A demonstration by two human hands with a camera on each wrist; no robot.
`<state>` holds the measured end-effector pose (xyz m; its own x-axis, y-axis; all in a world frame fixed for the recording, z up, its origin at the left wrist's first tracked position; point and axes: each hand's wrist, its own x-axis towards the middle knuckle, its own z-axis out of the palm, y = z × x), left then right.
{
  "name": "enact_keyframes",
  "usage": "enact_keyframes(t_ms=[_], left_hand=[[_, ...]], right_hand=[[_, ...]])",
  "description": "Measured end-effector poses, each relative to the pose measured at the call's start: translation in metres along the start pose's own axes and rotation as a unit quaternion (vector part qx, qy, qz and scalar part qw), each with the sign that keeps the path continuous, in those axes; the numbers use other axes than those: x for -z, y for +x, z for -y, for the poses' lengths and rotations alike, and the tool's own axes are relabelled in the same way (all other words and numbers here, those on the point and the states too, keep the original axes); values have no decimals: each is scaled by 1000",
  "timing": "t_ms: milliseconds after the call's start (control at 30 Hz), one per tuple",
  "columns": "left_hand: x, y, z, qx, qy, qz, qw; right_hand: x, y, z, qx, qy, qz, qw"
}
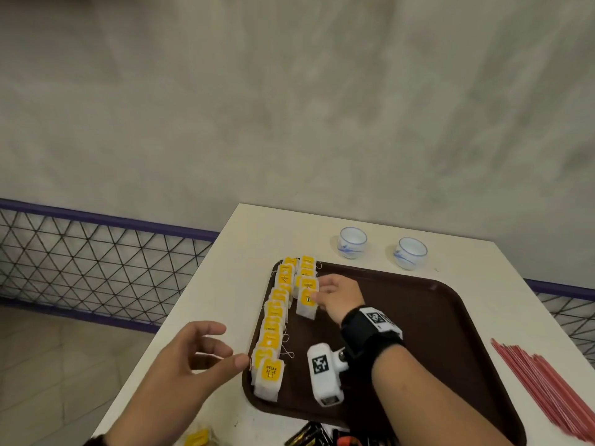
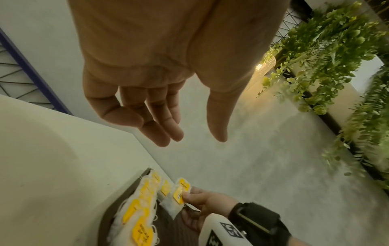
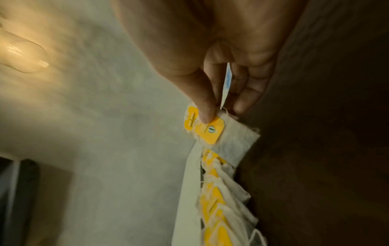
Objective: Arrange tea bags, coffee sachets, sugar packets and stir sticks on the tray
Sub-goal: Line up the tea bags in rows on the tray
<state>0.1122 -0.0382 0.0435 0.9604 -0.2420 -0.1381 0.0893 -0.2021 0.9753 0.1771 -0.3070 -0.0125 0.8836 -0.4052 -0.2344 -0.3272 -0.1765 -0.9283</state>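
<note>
A brown tray lies on the white table. A row of tea bags with yellow tags runs along its left side, and a shorter second row stands beside it at the far end. My right hand pinches one tea bag at the near end of that second row, thumb on its yellow tag. The bag's lower edge is at the tray floor. My left hand hovers open and holds nothing, just left of the tray's near left corner; its fingers are loosely spread.
Two small white-and-blue cups stand beyond the tray. A bundle of red stir sticks lies on the table right of the tray. Dark sachets and loose tea bags sit at the near edge. A mesh fence lies left.
</note>
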Motion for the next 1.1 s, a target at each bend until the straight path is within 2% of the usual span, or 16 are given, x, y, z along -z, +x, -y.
enact_keyframes(t_ms=[167, 267, 500, 733, 800, 867, 933, 1000, 1100], left_hand=[[9, 5, 11, 22, 5, -7, 1000], [13, 8, 12, 25, 15, -6, 1000], [8, 9, 10, 15, 5, -28, 999], [18, 11, 6, -12, 81, -27, 996], [27, 7, 7, -28, 108, -9, 994], [41, -3, 15, -27, 151, 12, 988], [56, -15, 29, -28, 234, 37, 971], [69, -28, 39, -39, 331, 63, 941], [77, -44, 46, -34, 398, 105, 911]], right_hand=[[-18, 29, -10, -16, -46, -8, 999], [-23, 35, -12, -3, -73, -35, 997], [-27, 33, -13, 16, -88, -73, 993], [-5, 17, 7, 43, -146, -93, 984], [1, -4, 20, 75, -158, -68, 982], [-1, -40, 33, 97, -203, 25, 974], [-9, -83, 40, 132, -278, 160, 938], [-18, -125, 40, 185, -368, 269, 871], [-30, -176, 28, 237, -458, 376, 770]])
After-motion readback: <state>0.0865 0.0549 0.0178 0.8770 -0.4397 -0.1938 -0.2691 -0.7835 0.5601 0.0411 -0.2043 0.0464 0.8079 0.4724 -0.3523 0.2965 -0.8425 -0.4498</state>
